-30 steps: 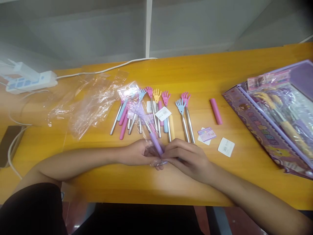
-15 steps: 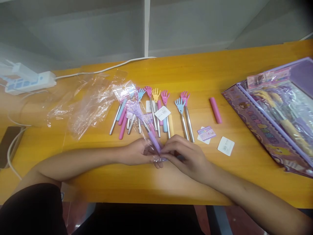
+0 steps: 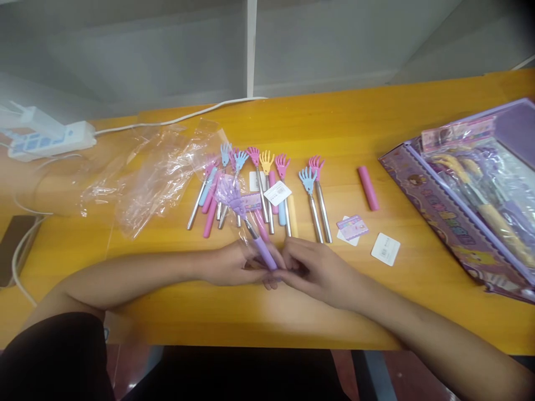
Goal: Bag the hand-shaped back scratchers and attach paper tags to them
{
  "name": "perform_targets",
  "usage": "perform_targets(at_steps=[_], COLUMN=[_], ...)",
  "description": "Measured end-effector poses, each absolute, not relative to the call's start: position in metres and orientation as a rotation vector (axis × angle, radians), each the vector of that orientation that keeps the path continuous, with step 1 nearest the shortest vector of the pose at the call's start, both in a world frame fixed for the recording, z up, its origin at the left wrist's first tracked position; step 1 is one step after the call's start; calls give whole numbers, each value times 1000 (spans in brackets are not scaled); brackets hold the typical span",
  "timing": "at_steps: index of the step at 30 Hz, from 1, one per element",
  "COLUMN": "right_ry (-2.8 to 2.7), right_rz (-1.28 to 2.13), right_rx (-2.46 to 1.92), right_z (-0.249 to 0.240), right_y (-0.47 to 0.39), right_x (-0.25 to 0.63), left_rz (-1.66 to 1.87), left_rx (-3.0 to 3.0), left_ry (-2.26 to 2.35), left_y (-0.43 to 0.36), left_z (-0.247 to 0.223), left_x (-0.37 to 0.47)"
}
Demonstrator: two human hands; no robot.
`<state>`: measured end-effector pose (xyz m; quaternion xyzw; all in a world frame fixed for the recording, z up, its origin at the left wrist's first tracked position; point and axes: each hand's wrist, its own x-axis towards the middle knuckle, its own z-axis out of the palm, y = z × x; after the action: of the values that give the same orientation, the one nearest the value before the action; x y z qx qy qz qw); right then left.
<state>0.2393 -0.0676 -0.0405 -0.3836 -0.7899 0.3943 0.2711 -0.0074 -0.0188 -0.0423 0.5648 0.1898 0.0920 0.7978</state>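
hands point(image 3: 273, 268) hold the purple scratcher point(image 3: 264, 252), head tilted up and leftward.

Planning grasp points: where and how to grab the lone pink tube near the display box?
I'd grip the pink tube at mid-length from above, fingers on its long sides: it's a slim, straight cylinder lying on the desk, apart from the blue scratcher and the display box.

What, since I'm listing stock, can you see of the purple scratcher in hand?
The purple scratcher has a hand-shaped, plastic-looking head, a short silvery shaft and a purple grip. Clear film wraps its head. It slants above the table, head pointing away and left. The left hand supports the grip; the right hand closes at its near end.
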Motion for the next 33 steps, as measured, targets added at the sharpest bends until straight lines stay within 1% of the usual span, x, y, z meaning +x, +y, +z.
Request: perform_targets(at_steps=[3,10,18,22,25,33], right_ry=[-2197,-2277,-2359,-2272,-2304,-2315], right_rz=[931,792,821,773,719,436], right_rx=[-1041,-915,-756,-721,-756,-782], right_z=[-42,-39,-36,-35,-36,-37], right_y=[-69,-69,-67,-67,-67,-68], right_x=[241,241,240,240,239,238], left_rz=[202,158,121,195,190,182], left_rx=[1253,1258,1197,1118,1137,1184], left_ry=[348,314,350,345,356,375], left_y=[-18,-19,-19,-18,-17,-15], left_z=[-40,-46,-45,-45,-45,-46], left_x=[-8,-11,-9,-8,-8,-8])
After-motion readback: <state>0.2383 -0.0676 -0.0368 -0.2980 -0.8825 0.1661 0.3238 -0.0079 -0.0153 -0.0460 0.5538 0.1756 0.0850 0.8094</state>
